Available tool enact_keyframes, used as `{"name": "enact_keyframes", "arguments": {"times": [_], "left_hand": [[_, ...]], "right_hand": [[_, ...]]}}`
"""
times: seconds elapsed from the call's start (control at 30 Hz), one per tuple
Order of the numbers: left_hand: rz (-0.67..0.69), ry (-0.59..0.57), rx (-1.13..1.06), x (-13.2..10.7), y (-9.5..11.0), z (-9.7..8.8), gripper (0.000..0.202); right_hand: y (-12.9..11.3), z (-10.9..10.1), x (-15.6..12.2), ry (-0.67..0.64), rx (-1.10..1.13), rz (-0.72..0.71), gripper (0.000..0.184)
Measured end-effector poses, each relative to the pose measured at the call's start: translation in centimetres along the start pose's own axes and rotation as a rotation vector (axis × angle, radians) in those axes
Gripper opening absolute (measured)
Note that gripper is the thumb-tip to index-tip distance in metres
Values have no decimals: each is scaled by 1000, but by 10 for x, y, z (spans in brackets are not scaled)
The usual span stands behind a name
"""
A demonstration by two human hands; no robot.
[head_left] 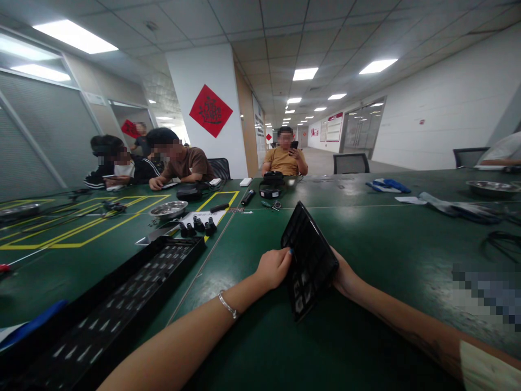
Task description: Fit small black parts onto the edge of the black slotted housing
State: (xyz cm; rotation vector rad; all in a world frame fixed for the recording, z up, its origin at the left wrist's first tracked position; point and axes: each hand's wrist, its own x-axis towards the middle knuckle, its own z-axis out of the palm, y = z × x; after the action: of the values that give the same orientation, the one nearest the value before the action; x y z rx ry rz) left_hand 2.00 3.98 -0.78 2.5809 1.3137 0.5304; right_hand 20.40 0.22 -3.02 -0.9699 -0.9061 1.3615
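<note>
I hold a black rectangular tray point(308, 255) tilted up above the green table point(386, 233), its compartmented face turned toward me. My left hand point(273, 267) grips its left edge with curled fingers; a bracelet sits on that wrist. My right hand point(342, 276) is behind the tray's right side, fingers hidden, supporting it.
A long black compartmented tray point(122, 304) lies at the left. Beyond it are small black parts point(198, 225), a metal bowl point(174, 208), yellow floor-tape outlines, cables and tools. People sit at the far side; one holds a phone. Another metal dish point(492, 187) is at far right.
</note>
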Motion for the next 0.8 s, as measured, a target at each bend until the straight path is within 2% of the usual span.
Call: {"name": "enact_keyframes", "arguments": {"times": [0.17,0.4,0.6,0.8], "left_hand": [[-43,7,2,2,0,1,51],[-1,0,30,0,1,-1,43],[-5,15,24,1,-1,1,51],[9,-5,24,0,0,0,44]], "right_hand": [[-2,1,-2,-34,-11,-2,34],[4,-1,3,-1,15,-2,31],[1,-2,1,-31,1,-12,33],[3,-1,2,-23,2,-30,31]]}}
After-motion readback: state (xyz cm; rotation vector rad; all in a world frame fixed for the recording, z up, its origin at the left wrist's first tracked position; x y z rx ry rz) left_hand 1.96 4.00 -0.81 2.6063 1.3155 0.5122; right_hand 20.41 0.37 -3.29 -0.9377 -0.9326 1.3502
